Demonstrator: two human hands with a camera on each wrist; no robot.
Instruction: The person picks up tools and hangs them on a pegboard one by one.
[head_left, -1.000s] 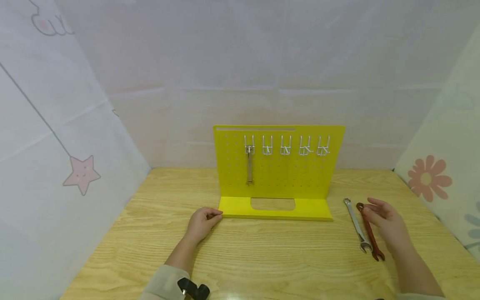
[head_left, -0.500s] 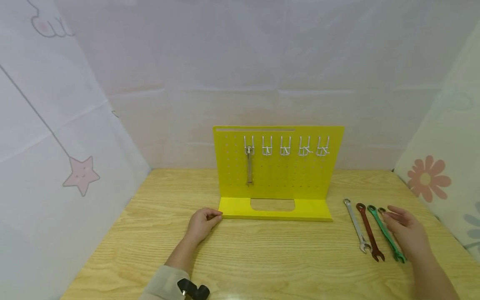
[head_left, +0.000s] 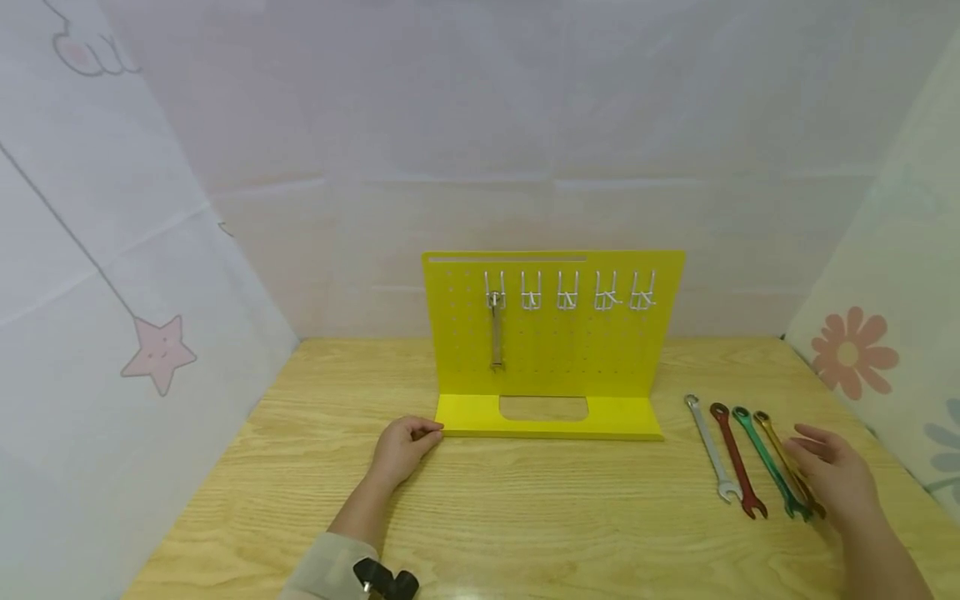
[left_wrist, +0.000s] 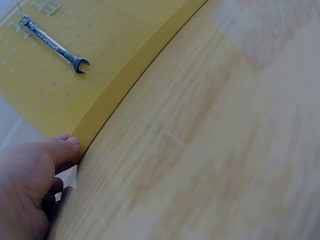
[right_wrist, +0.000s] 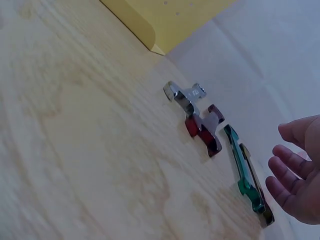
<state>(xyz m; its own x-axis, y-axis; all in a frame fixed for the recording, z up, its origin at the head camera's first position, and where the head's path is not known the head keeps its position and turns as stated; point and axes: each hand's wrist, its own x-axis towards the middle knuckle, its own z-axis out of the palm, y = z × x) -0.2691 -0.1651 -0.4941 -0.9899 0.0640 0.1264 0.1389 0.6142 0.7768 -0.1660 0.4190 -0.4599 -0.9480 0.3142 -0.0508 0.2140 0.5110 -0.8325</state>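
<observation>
Right hand: here on the right side of the bench, the right hand hovers with fingers loose and parted, nothing in their grasp.
Gold wrench: lying flat, just left of those fingers; contact, cannot tell.
Its line: the gold wrench slants, ring end far and leftward, open end near and rightward, that near end hard by the green wrench.
Rest of the row: further left, red wrench, then silver wrench.
Nearer hand: the right, easily! The left hand is well away, fingers pinching the yellow pegboard at its front left corner.
On the board: one hung wrench, upright.
</observation>
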